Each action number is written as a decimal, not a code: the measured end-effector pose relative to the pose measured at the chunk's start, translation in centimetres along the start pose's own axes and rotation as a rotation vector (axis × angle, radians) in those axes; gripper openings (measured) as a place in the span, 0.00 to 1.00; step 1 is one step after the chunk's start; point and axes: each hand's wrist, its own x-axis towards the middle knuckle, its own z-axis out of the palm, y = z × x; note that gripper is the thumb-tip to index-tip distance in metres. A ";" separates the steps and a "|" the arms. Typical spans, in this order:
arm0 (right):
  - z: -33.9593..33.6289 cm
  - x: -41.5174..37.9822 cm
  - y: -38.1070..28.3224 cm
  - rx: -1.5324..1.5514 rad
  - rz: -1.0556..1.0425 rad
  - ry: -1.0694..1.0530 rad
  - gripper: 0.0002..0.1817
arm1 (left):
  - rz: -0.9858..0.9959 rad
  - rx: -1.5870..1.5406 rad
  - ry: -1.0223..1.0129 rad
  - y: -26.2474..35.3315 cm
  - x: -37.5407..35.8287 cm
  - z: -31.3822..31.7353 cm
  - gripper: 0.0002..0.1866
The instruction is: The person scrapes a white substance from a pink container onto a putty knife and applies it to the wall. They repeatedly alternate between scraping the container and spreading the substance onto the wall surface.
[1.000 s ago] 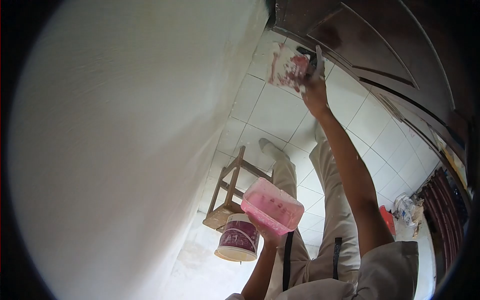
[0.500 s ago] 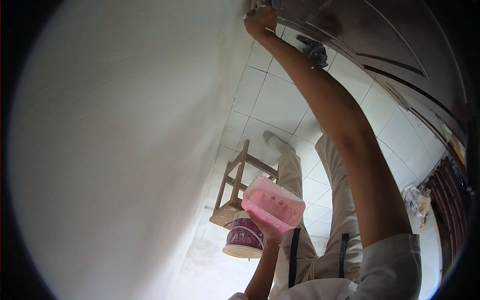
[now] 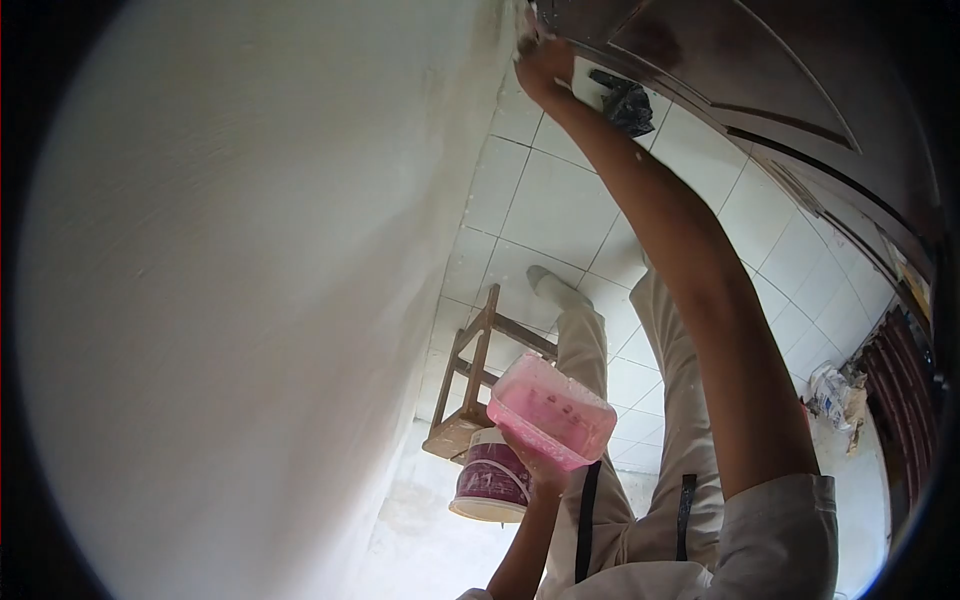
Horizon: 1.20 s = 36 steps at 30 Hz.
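Observation:
My left hand (image 3: 540,462) supports a pink plastic container (image 3: 552,410) from below, tilted so that its inside shows, with pale residue and small marks in it. My right hand (image 3: 546,72) is stretched far out at the top, closed round a small object I cannot make out. It is beside the edge of the pale wall (image 3: 250,250), close to a dark brown wooden door (image 3: 700,60). Whether the object touches the wall or the door is unclear.
A wooden stool (image 3: 475,370) stands by the wall, with a purple and white bucket (image 3: 490,480) near it. A black plastic bag (image 3: 627,105) lies on the tiled floor (image 3: 560,200). At the right are a crumpled white bag (image 3: 832,390) and dark red folded material (image 3: 895,400).
My right hand has moved a little down and to the right, away from the top edge. The pink container in my left hand has barely shifted.

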 end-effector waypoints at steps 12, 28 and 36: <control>1.3 1.5 -3.2 0.291 0.599 -0.147 0.17 | -0.011 -0.028 0.097 -2.5 -0.6 -2.0 0.46; 15.7 2.2 1.7 0.791 0.731 -0.040 0.17 | -0.041 0.000 0.081 -0.2 -0.4 -0.5 0.45; -5.8 -2.2 -5.0 0.634 0.329 -0.308 0.15 | 0.007 -0.005 0.050 -1.5 -0.2 -1.7 0.47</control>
